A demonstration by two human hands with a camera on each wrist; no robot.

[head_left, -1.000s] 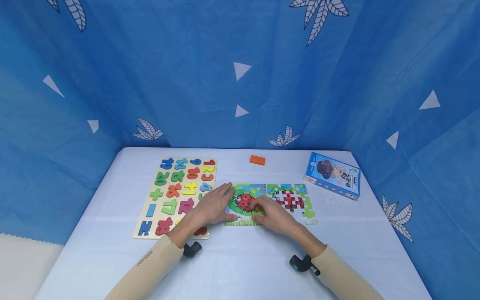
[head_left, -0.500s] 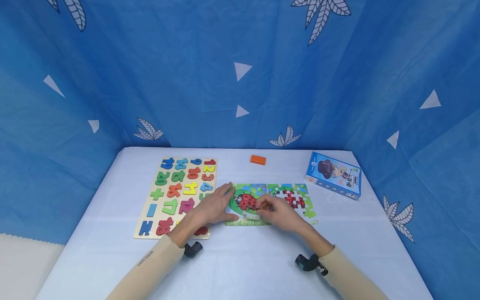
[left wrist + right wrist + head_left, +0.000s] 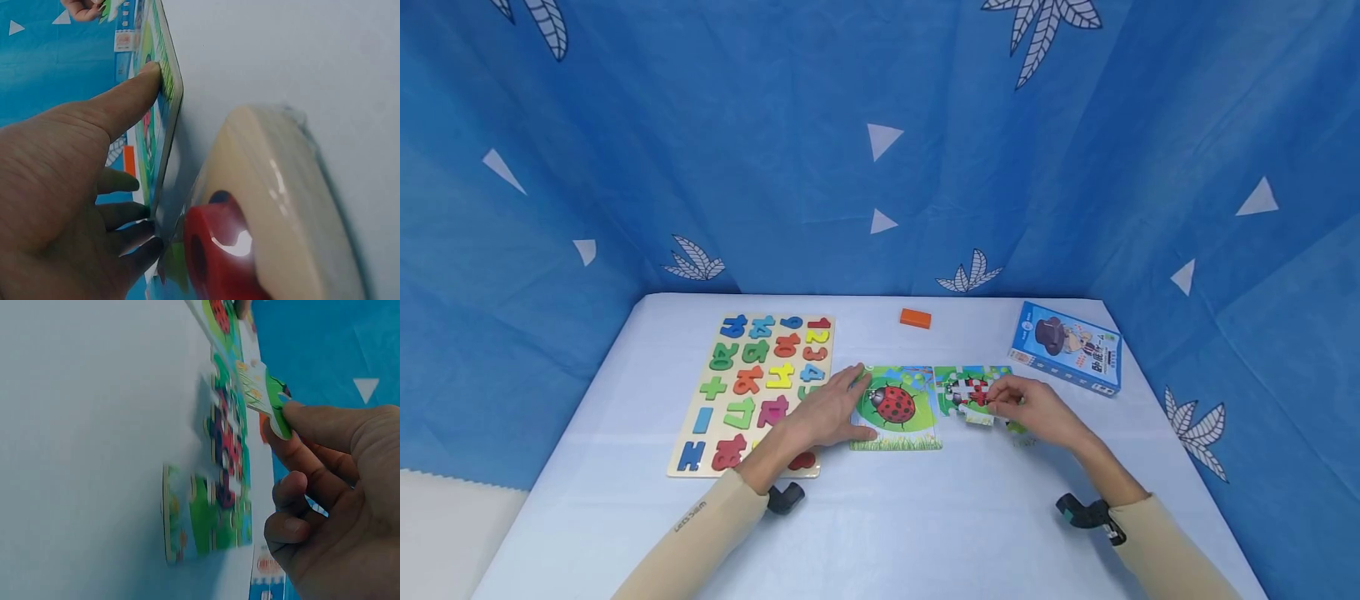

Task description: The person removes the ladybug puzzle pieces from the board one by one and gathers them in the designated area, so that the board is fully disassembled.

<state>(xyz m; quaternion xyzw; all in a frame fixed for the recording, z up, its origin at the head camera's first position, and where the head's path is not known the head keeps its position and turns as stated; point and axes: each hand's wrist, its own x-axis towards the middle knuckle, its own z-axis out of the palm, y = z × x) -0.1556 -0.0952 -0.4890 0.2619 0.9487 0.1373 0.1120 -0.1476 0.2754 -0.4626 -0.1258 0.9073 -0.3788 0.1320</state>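
Observation:
A ladybug picture board point(image 3: 894, 406) lies flat in the middle of the table. My left hand point(image 3: 823, 414) rests at its left side, thumb point(image 3: 128, 103) on the near grass strip and fingers spread along the edge. My right hand point(image 3: 1037, 408) pinches a jigsaw piece point(image 3: 265, 394) between thumb and forefinger. The piece is printed with grass and green, and its other fingers curl loosely below. It is held raised over the partly assembled ladybug jigsaw point(image 3: 950, 379), which lies against the board's right side. The hand hides part of that jigsaw in the head view.
A wooden number board point(image 3: 703, 392) with coloured digits lies left, its corner close under my left wrist. An orange block point(image 3: 915, 318) sits toward the back. A blue game box point(image 3: 1063, 346) stands at the back right, beyond my right hand.
My right hand has moved right, from over the ladybug picture board to over the partly assembled jigsaw, carrying the piece. My left hand has stayed in place.

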